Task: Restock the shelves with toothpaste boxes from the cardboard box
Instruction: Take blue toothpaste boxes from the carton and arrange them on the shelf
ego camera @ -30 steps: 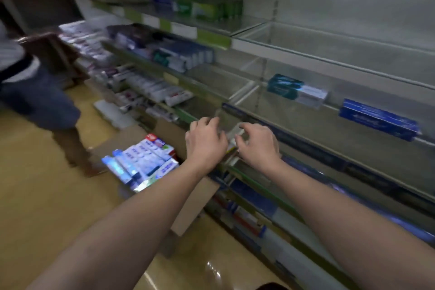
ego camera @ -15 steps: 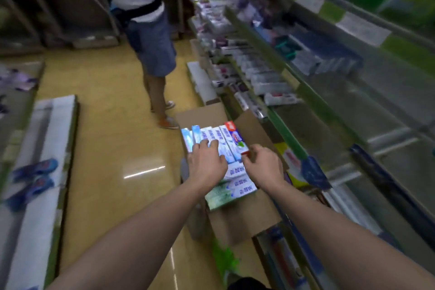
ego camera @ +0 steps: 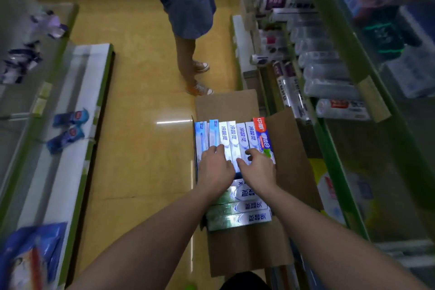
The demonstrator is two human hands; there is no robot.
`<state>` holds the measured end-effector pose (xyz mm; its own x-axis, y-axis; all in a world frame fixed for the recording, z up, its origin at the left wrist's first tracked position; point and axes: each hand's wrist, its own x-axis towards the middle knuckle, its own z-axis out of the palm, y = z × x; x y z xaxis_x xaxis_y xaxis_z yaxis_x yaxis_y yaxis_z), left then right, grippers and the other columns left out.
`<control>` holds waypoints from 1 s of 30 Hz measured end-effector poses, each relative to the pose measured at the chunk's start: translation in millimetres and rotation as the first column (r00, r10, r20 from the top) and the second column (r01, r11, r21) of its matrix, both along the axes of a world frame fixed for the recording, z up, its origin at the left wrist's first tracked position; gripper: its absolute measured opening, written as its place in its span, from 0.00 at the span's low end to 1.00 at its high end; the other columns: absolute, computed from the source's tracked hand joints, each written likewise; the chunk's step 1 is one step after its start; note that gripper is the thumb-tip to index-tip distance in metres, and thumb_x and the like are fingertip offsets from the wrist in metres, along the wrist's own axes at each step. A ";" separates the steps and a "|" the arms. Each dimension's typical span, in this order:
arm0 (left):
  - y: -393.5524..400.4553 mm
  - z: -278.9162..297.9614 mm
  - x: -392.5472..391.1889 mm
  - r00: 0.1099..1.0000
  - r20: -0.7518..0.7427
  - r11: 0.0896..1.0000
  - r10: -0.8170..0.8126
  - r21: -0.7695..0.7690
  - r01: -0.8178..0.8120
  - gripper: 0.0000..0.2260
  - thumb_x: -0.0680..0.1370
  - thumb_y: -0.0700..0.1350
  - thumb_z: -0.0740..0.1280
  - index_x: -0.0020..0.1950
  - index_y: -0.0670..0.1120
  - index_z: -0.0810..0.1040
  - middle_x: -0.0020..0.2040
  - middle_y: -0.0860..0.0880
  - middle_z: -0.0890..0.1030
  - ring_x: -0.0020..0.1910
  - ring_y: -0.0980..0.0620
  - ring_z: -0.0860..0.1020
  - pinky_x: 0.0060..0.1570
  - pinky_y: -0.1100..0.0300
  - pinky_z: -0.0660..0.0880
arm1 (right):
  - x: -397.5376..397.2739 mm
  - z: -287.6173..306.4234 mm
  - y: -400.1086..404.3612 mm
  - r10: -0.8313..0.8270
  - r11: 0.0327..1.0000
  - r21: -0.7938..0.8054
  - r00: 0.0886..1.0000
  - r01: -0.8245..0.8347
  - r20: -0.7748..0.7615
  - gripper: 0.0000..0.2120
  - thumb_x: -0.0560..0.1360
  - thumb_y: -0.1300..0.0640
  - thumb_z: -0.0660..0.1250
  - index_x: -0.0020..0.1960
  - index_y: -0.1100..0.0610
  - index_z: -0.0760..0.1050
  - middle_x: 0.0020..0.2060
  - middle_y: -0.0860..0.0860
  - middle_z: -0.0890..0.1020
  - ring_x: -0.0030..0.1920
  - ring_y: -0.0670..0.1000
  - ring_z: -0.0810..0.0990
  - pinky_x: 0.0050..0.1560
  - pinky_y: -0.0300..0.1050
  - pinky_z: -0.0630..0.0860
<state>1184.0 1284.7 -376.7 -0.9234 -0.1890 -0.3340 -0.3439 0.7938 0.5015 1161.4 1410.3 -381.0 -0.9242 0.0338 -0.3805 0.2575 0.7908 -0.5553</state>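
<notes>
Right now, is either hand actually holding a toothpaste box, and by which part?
Neither has lifted one. Left hand and right hand rest on the near ends of the upright toothpaste boxes in the cardboard box; a closed grip cannot be told.

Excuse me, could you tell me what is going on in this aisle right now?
A person is restocking toothpaste. Both hands reach into the open cardboard box on the floor: the left hand and the right hand rest on the upright white toothpaste boxes, fingers curling onto them; nothing is lifted yet. Another person's legs stand beyond the box, beside the shelves.
</notes>
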 end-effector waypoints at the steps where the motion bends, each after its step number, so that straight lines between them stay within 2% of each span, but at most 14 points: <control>1: 0.0 -6.2 -4.5 0.999 0.016 1.000 0.029 0.006 -0.029 0.22 0.80 0.43 0.63 0.74 0.40 0.68 0.67 0.42 0.74 0.68 0.42 0.70 0.65 0.51 0.69 | -4.9 -6.8 -2.4 0.008 1.000 -0.010 1.000 -0.008 0.015 0.22 0.77 0.47 0.67 0.67 0.55 0.75 0.57 0.54 0.82 0.57 0.55 0.80 0.53 0.45 0.73; 7: -16.3 -31.8 -22.3 0.985 0.039 0.986 0.167 -0.002 -0.167 0.20 0.79 0.40 0.64 0.71 0.39 0.71 0.66 0.41 0.74 0.67 0.41 0.70 0.64 0.54 0.67 | -27.4 -38.4 -19.8 0.053 0.997 -0.058 0.993 -0.047 0.103 0.22 0.77 0.47 0.67 0.68 0.54 0.74 0.59 0.53 0.82 0.58 0.56 0.79 0.54 0.46 0.73; 12: -23.6 -46.9 -34.5 0.953 0.026 0.952 0.301 0.053 -0.302 0.16 0.77 0.38 0.63 0.66 0.39 0.72 0.64 0.42 0.75 0.61 0.42 0.75 0.57 0.52 0.75 | -41.2 -58.7 -39.2 0.052 0.994 -0.102 0.985 -0.036 0.165 0.23 0.76 0.46 0.67 0.67 0.55 0.74 0.57 0.54 0.82 0.57 0.56 0.79 0.54 0.46 0.73; 15: -28.5 -48.3 -43.1 0.922 0.031 0.918 0.386 0.082 -0.388 0.17 0.76 0.37 0.63 0.66 0.41 0.73 0.63 0.44 0.76 0.59 0.43 0.77 0.53 0.53 0.76 | -47.9 -67.2 -49.2 0.045 0.993 -0.116 0.976 -0.020 0.211 0.24 0.76 0.45 0.68 0.68 0.55 0.73 0.56 0.54 0.81 0.56 0.55 0.79 0.53 0.46 0.74; 19: -40.4 -47.7 -56.6 0.867 0.093 0.862 0.490 0.096 -0.497 0.13 0.76 0.36 0.63 0.61 0.43 0.75 0.57 0.43 0.82 0.54 0.42 0.81 0.47 0.55 0.76 | -57.8 -77.5 -57.0 0.065 0.993 -0.113 0.963 -0.036 0.262 0.27 0.76 0.42 0.67 0.70 0.55 0.70 0.58 0.54 0.80 0.58 0.56 0.78 0.53 0.47 0.74; 26: -47.8 -57.2 -64.3 0.866 0.201 0.878 0.459 0.048 -0.476 0.12 0.78 0.42 0.67 0.62 0.44 0.77 0.58 0.44 0.82 0.55 0.44 0.80 0.44 0.59 0.71 | -75.1 -90.2 -65.4 0.047 0.989 -0.145 0.957 -0.005 0.286 0.31 0.74 0.37 0.67 0.68 0.57 0.70 0.57 0.55 0.81 0.59 0.57 0.78 0.56 0.50 0.75; 30: -47.6 -61.8 -62.8 0.882 0.210 0.904 0.421 -0.014 -0.428 0.14 0.78 0.43 0.69 0.62 0.43 0.75 0.58 0.44 0.81 0.55 0.43 0.80 0.44 0.58 0.71 | -82.2 -90.9 -71.7 0.051 0.989 -0.149 0.960 -0.010 0.274 0.30 0.72 0.38 0.70 0.64 0.58 0.72 0.56 0.55 0.80 0.58 0.57 0.78 0.51 0.47 0.73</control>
<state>1121.2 1237.1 -438.5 -0.6686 -0.5337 -0.5179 -0.7413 0.5337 0.4070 1079.2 1338.6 -472.0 -0.7821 -0.0675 -0.6195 0.3937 0.7171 -0.5751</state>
